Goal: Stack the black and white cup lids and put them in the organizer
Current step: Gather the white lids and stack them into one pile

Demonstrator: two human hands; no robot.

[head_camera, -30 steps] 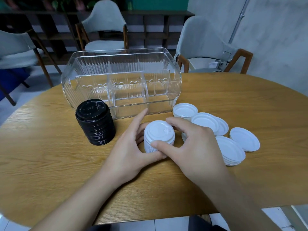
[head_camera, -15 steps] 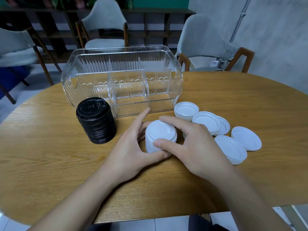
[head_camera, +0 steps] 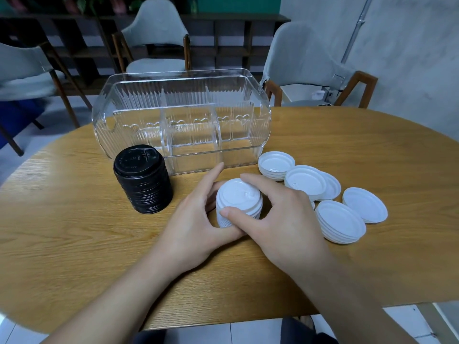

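A short stack of white lids stands on the wooden table, right side up. My left hand cups its left side with curled fingers, and my right hand grips its right side, thumb on the front and forefinger over the top. To the left stands a taller stack of black lids. Behind both sits the clear plastic organizer, its compartments holding nothing. More white lids lie upside down in loose small piles to the right.
Further upturned white lid piles and a single lid lie near the organizer's right end. Grey chairs stand around the far side of the round table, with a dark shelf unit behind them.
Both hands stay wrapped round the white stack. The view has shifted slightly, and the stack with the hands sits in nearly the same place.
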